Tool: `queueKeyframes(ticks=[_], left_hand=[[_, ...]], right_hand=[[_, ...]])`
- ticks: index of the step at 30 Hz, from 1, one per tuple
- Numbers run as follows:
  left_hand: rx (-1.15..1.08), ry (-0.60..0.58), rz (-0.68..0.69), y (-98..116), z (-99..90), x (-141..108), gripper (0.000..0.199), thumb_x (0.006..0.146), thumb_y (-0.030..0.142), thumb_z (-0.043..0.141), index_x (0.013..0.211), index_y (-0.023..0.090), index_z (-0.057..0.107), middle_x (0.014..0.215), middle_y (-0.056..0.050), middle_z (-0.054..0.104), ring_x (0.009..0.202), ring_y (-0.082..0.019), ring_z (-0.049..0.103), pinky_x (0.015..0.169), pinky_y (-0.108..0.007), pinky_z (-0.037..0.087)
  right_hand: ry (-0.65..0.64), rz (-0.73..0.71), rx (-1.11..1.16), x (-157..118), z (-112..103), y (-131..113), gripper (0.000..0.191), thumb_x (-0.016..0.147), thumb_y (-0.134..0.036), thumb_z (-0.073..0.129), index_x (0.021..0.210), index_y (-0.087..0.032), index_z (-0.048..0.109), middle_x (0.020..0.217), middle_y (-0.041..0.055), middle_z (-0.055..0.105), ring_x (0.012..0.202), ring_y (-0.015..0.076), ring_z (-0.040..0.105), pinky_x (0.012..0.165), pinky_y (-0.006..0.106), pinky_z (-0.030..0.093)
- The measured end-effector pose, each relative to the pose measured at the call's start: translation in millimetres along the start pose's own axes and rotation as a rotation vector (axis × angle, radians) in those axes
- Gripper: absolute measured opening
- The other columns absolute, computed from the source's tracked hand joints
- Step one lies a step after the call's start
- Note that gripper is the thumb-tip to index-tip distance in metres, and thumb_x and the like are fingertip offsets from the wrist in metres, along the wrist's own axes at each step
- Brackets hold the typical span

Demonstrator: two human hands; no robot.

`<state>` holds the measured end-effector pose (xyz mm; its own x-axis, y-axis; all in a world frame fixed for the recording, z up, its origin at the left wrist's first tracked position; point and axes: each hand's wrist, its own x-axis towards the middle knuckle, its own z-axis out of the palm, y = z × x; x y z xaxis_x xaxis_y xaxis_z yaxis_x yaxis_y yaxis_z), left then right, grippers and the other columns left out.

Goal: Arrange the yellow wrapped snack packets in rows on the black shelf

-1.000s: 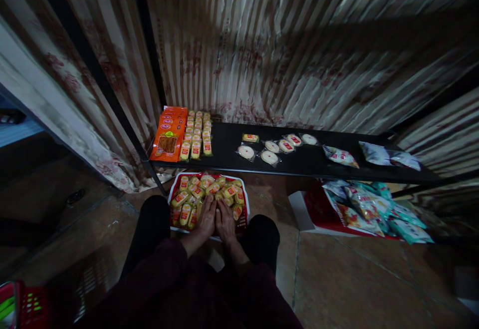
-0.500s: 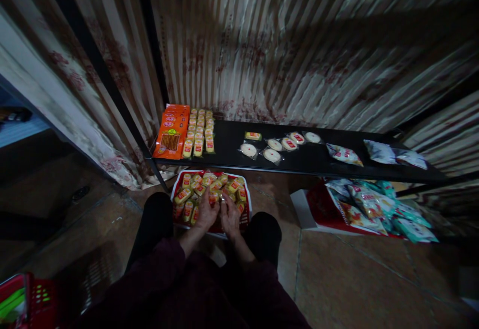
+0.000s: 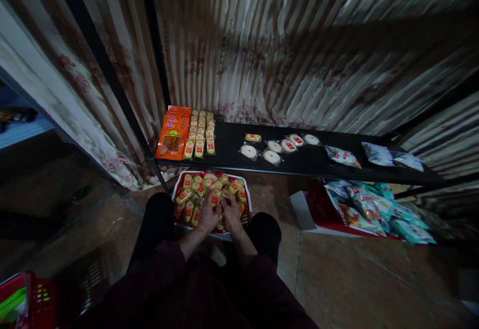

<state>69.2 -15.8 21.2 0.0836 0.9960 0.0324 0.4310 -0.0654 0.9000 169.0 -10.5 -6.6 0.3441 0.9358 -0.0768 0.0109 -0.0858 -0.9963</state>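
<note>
Between my knees stands a white-rimmed red basket (image 3: 248,192) filled with small yellow wrapped cakes (image 3: 184,196) with red labels. Over it, my left hand (image 3: 208,215) is closed on one wrapped cake (image 3: 216,197), its label facing up. My right hand (image 3: 231,211) meets it from the other side, fingers curled against the same cake. The undersides of the fingers are hidden. Beyond the basket, rows of the same cakes (image 3: 199,139) stand on the black shelf (image 3: 228,154), beside orange snack packets (image 3: 172,134).
Further right on the shelf lie a single yellow cake (image 3: 253,138), several round white wrapped pastries (image 3: 271,157) and puffed bags (image 3: 342,156). Below, a red-and-white box (image 3: 318,209) holds more bags. Shelf posts (image 3: 112,77) and a striped curtain (image 3: 262,44) stand around. A red basket (image 3: 39,294) sits lower left.
My hands have shifted slightly and drawn together around the wrapped cake, whose red label now shows between them. The view has moved a little; the shelf goods look unchanged.
</note>
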Motion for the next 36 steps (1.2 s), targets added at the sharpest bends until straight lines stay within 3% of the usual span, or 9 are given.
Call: queueKeyframes(ticks=[6,14,22,28,36], left_hand=[[-0.019,0.075,-0.005,10,-2.7,2,0.061,0.073,0.012,0.048,0.134,0.017,0.043,0.138,-0.010,0.050,0.134,-0.024,0.038,0.115,-0.045,0.026],[-0.113,0.108,-0.012,30,-14.5,12,0.054,0.077,0.017,0.050,0.130,0.018,0.043,0.130,-0.011,0.053,0.127,-0.023,0.046,0.109,-0.042,0.035],[-0.086,0.195,0.079,46,-19.0,17,0.035,0.075,0.014,0.051,0.108,0.019,0.055,0.115,-0.009,0.055,0.116,-0.021,0.049,0.106,-0.040,0.037],[-0.224,0.189,-0.027,45,-14.6,20,0.028,0.077,0.016,0.051,0.104,0.019,0.057,0.114,-0.008,0.057,0.111,-0.020,0.053,0.100,-0.039,0.042],[-0.517,0.175,-0.152,52,-14.3,23,0.029,0.077,0.016,0.056,0.106,0.018,0.055,0.112,-0.008,0.061,0.106,-0.018,0.057,0.099,-0.036,0.041]], right_hand=[[0.007,-0.002,-0.001,4,2,-17,0.042,0.080,-0.039,0.056,0.117,-0.020,0.064,0.107,0.0073,0.071,0.098,0.0201,0.066,0.083,0.034,0.055],[0.064,0.106,0.304,1,11,-37,0.043,0.067,-0.042,0.069,0.104,-0.019,0.070,0.109,0.0088,0.070,0.096,0.0217,0.066,0.086,0.036,0.053],[0.091,0.165,0.461,1,13,-51,0.042,0.064,-0.038,0.073,0.102,-0.021,0.068,0.110,0.0067,0.069,0.096,0.0194,0.066,0.083,0.032,0.053],[0.079,0.178,0.444,-2,13,-57,0.041,0.069,-0.039,0.067,0.107,-0.024,0.067,0.116,0.0057,0.067,0.097,0.0208,0.066,0.075,0.032,0.055],[0.099,0.109,0.502,-2,17,-65,0.030,0.064,-0.035,0.071,0.090,-0.022,0.073,0.106,0.0045,0.072,0.103,0.0216,0.064,0.095,0.035,0.047]])
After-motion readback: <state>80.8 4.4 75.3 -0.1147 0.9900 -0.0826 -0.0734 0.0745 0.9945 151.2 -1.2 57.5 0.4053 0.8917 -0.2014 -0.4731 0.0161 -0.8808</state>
